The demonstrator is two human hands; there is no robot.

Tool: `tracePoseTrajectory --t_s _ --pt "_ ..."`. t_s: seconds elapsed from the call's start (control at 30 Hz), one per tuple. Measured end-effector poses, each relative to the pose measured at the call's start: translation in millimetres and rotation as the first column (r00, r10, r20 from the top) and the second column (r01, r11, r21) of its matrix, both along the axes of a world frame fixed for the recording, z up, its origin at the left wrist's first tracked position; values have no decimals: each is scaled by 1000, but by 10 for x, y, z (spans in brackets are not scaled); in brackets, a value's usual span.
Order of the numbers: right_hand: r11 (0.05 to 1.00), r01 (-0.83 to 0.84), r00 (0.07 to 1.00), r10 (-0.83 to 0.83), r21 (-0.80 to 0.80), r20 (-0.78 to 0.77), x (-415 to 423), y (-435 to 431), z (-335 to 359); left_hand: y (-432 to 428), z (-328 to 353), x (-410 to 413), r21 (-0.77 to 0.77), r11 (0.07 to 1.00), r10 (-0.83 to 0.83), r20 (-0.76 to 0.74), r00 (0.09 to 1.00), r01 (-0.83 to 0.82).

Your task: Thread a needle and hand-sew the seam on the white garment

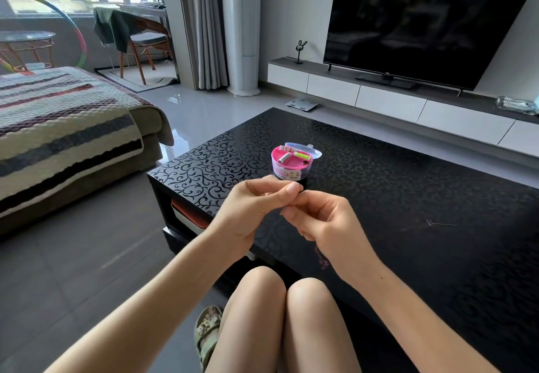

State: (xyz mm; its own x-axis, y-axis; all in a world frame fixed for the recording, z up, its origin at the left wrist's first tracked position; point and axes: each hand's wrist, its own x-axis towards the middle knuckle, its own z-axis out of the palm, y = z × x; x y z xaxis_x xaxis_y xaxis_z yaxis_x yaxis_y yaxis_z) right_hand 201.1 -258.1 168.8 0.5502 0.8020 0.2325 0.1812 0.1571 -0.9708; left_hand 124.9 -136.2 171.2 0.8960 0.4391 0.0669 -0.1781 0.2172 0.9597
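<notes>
Over the coffee table [408, 197], pinches pink thread [322, 261] with right hand [323, 221], likely for threading; holds pinched left hand [250, 209] against it, contents unclear.

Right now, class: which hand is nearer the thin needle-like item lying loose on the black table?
Right. The right hand sits left of the needle-like item, apart from it; the left hand is farther left still, fingertips meeting the right hand's.

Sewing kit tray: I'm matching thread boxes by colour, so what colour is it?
The tray is bright pink; the head view shows it best.
</notes>
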Motion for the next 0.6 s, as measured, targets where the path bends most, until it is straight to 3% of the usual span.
tracePoseTrajectory --t_s 0.07,0.13,0.2,0.23,0.37,0.6 --pt "998 61 996 -61 -7 59 7 -6 6 -46 -38 23 96 989 114 30 993 -116" --pt "994 102 991 -98 -33 90 56 -34 20 -6 -106 31 387 896 198 86 976 -216" --pt "990 113 987 -104 -78 119 92 -66 36 89 -202 39 734 620 250 150 957 -277" --pt "989 112 988 -100 -97 121 106 -80 39 130 -245 46 824 483 251 194 948 -297" --pt "979 91 992 -74 -181 98 142 -120 61 178 -257 42 916 189 192 319 928 -354" --pt "956 32 995 -3 -291 99 152 -159 83 221 -198 62 940 -33 131 342 931 -341"
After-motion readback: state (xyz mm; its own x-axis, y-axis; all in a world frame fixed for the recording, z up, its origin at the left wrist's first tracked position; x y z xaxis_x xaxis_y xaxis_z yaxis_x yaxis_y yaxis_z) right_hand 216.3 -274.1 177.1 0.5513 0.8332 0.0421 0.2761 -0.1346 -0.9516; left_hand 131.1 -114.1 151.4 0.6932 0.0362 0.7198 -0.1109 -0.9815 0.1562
